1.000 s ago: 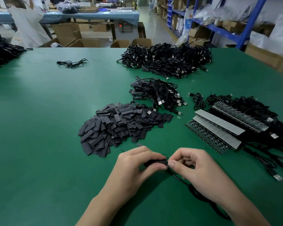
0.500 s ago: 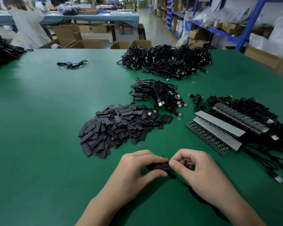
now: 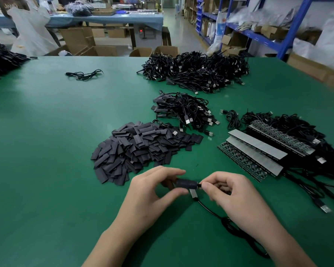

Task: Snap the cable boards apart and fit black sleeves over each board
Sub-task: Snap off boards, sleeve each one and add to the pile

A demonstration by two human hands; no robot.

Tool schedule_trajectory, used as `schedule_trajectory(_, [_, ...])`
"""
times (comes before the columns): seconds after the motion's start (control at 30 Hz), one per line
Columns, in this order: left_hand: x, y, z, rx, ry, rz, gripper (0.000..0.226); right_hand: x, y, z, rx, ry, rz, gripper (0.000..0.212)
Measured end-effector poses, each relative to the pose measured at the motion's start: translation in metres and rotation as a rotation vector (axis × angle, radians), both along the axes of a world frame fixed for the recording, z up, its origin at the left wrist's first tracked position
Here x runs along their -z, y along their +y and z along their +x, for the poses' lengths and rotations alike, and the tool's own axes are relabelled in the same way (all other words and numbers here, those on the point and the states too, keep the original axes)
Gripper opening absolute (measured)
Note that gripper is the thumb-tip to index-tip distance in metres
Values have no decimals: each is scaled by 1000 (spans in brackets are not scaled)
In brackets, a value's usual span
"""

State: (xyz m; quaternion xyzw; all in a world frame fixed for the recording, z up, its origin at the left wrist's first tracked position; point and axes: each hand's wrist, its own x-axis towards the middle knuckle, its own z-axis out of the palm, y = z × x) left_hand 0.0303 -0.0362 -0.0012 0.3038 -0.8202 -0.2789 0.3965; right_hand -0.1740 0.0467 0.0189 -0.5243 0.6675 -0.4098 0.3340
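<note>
Low over the green table, my left hand (image 3: 152, 191) pinches a black sleeve (image 3: 186, 183) between thumb and fingers. My right hand (image 3: 231, 195) pinches the board end sticking out of the sleeve's right side. A USB plug (image 3: 193, 193) shows just under the sleeve, and its black cable (image 3: 210, 210) trails away beneath my right wrist. A heap of loose black sleeves (image 3: 141, 147) lies just beyond my left hand. Unsnapped board strips (image 3: 256, 151) with cables lie to the right.
A small pile of sleeved cables (image 3: 183, 110) sits behind the sleeve heap, a larger cable pile (image 3: 197, 72) farther back. One loose cable (image 3: 83, 75) lies far left, another black pile (image 3: 2, 60) at the left edge. A person (image 3: 27, 26) stands beyond the table, blue shelving (image 3: 258, 33) on the right.
The sleeve has come out from under my left fingers and now shows between both hands. A USB plug has come into view beneath it. My hands sit slightly farther apart.
</note>
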Motion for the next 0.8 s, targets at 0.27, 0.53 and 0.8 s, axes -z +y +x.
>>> schedule_trajectory(0.27, [0,0,-2,26,23,49,18,5,1,4,6,43,-1,17])
schedule_trajectory(0.53, [-2,6,-7,-223,146,-15,27,4,0,6,14,-82,-8,20])
schedule_trajectory(0.8, [-1,9,-10,-250,92,-120,19,6,0,14,56,-110,-37,15])
